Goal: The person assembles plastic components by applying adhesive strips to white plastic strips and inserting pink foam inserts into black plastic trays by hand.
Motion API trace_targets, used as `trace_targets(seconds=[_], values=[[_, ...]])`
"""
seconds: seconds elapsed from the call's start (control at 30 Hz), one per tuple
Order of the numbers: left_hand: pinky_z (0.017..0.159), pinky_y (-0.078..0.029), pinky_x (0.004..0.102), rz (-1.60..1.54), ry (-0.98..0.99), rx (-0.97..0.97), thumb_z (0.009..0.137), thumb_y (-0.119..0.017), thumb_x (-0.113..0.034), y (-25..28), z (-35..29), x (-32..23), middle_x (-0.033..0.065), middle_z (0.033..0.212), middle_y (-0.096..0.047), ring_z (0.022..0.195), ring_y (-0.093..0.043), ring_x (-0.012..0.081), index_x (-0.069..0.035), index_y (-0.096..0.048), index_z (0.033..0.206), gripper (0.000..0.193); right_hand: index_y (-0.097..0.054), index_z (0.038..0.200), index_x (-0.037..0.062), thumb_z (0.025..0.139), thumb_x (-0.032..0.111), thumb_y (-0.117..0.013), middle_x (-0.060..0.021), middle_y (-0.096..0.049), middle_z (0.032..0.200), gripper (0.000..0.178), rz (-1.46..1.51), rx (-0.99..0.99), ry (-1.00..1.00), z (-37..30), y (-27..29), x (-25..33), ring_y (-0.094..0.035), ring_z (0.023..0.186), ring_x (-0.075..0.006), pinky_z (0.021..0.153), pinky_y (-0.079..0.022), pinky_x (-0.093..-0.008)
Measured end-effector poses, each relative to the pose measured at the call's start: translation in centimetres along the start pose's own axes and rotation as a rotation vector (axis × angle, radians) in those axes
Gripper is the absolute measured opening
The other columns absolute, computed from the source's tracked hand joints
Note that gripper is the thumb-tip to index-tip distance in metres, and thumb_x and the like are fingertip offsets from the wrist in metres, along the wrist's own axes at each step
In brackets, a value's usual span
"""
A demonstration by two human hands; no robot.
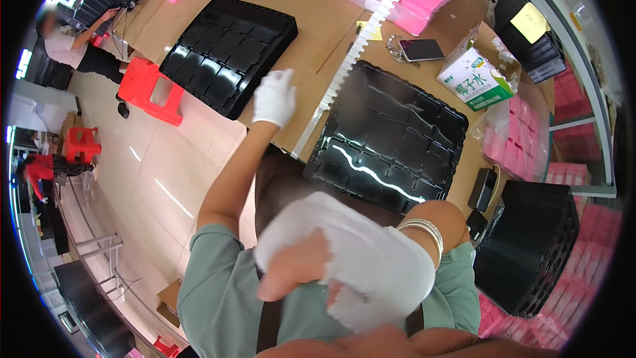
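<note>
White-gloved left hand beside black tray, right hand blurred; both grips unclear.

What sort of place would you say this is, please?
Probably a small factory or packing workshop: two black moulded trays lie on a brown worktable, pink bundles in clear plastic sit around it, and a large black stack stands at the right.

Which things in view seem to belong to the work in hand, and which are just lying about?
Probably part of the work:
left black tray, by the left hand
right black tray, in front of the person
white gloves, worn on both hands

Seemingly just lying about:
phone
white-and-green carton
nearer red stool, beside the table
</note>
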State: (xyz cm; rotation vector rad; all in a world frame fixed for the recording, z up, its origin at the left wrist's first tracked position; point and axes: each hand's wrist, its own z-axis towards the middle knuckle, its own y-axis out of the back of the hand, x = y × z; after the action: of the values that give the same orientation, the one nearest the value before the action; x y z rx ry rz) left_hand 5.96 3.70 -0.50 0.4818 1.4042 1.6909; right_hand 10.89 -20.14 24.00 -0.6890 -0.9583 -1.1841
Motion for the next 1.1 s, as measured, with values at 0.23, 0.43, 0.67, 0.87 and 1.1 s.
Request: trace_targets(seconds=[0.23,0.43,0.67,0.87,1.1], values=[[0.074,-0.049,0.0340,-0.678,0.124,0.576,0.081,-0.063,-0.032,-7.1,4.0,-2.5,0.0141,0.081,-0.063,0.078,-0.061,0.0254,-0.001,-0.065,0.092,0.033,-0.051,0.102,0.0030,0.065,-0.010,-0.045,-0.0026,-0.050,0.088,0.040,-0.286,-0.674,-0.274,-2.9,3.2,-5.2,-0.048,0.074,-0.0113,0.065,-0.041,-0.0223],[0.045,-0.035,0.0209,-1.198,0.456,0.298,0.082,-0.065,-0.022,-0.3,1.4,-5.2,-0.0027,0.062,-0.057,0.050,-0.045,0.0027,-0.002,-0.065,0.076,0.022,-0.061,0.099,0.0006,0.080,0.003,-0.059,-0.0024,-0.061,0.084,0.019,-0.203,-0.898,-0.696,-7.3,9.2,-19.8,-0.057,0.079,-0.0084,0.072,-0.045,-0.0213],[0.042,-0.034,0.0194,-1.386,0.634,0.128,0.084,-0.063,-0.016,1.8,-0.7,-5.5,-0.0010,0.063,-0.058,0.047,-0.046,0.0027,-0.002,-0.065,0.079,0.015,-0.063,0.089,-0.0006,0.079,0.007,-0.068,-0.0001,-0.061,0.075,0.014,0.062,-0.959,-0.638,-5.9,6.5,-25.7,-0.054,0.067,-0.0061,0.061,-0.043,-0.0209],[0.041,-0.034,0.0190,-1.429,0.628,0.157,0.086,-0.061,-0.018,0.3,-1.2,-5.3,0.0024,0.070,-0.060,0.047,-0.048,0.0045,0.000,-0.063,0.087,0.018,-0.064,0.082,0.0022,0.076,0.004,-0.068,0.0002,-0.060,0.072,0.007,-0.083,-0.984,-0.721,-5.9,6.3,-25.6,-0.052,0.066,-0.0062,0.060,-0.043,-0.0225],[0.041,-0.029,0.0199,-1.745,0.916,-0.081,0.090,-0.057,-0.019,-0.3,-1.6,-3.1,0.0026,0.067,-0.054,0.046,-0.043,0.0053,0.000,-0.057,0.096,0.020,-0.064,0.069,0.0070,0.067,0.004,-0.065,-0.0114,-0.059,0.081,0.004,-1.022,-0.719,-0.521,-6.6,17.3,-24.9,-0.058,0.078,-0.0289,0.070,-0.047,-0.0357]])
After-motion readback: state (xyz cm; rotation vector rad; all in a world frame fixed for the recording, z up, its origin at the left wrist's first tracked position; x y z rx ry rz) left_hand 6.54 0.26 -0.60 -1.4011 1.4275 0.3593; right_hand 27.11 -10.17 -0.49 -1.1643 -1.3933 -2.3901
